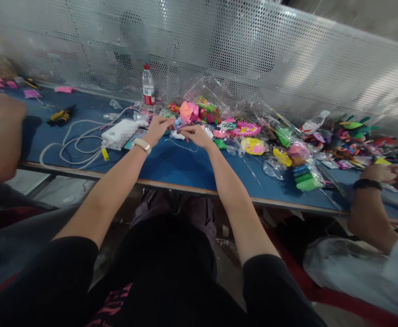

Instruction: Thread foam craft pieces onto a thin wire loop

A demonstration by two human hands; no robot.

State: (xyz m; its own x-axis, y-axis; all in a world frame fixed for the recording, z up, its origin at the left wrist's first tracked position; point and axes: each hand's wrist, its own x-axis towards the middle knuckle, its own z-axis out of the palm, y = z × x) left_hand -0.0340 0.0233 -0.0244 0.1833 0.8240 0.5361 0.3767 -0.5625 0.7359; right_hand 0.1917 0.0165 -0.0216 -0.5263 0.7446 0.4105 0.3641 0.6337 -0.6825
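Observation:
Out over the middle of the blue table point(178, 168), my left hand point(158, 129) has thumb and fingers pinched together, with a light band point(142, 145) on its wrist. Facing it a short way to the right, my right hand point(198, 135) is also closed in a pinch. A small bluish bit shows between the fingertips, too small to name. Just below them a thin pale thread point(185, 147) curves over the tabletop; whether either hand has hold of it is unclear. Pink and orange modelled clay pieces point(188, 112) lie right behind my hands.
Left of my hands are a white box point(120, 133) with a coiled cable, a phone point(134, 140) and pliers point(62, 116). A bottle point(148, 86) stands by the perforated metal panel point(192, 45). Bagged colourful clay point(308, 177) covers the right side. Co-workers' hands point(378, 175) flank me.

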